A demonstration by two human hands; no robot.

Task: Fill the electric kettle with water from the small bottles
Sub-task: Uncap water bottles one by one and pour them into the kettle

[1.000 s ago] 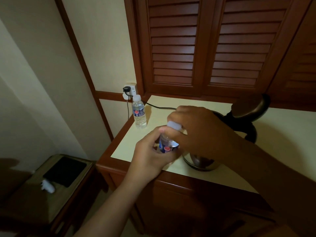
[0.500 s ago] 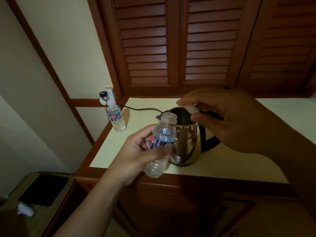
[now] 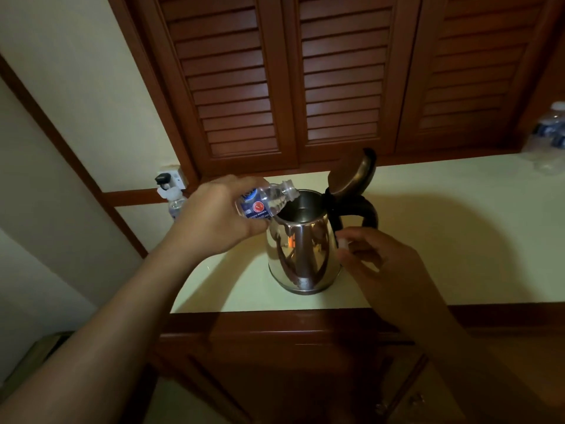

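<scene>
A steel electric kettle (image 3: 302, 255) with a black handle stands on the cream counter (image 3: 443, 240), its lid (image 3: 354, 172) hinged upright. My left hand (image 3: 214, 215) grips a small uncapped water bottle (image 3: 266, 200) with a blue label, tipped sideways with its mouth over the kettle's opening. My right hand (image 3: 385, 264) hovers just right of the kettle below the handle, pinching the white bottle cap (image 3: 343, 242) in its fingers. A second capped small bottle (image 3: 175, 203) stands at the counter's back left, partly hidden behind my left wrist.
A wall socket with a black plug (image 3: 169, 179) sits at the back left. More water bottles (image 3: 550, 136) stand at the far right of the counter. Dark louvred wooden doors (image 3: 336, 81) rise behind. The cabinet's front edge (image 3: 305, 319) lies below the kettle.
My left hand has lifted the opened bottle and tipped it over the kettle's mouth. My right hand, with the cap, has dropped down to the kettle's right side.
</scene>
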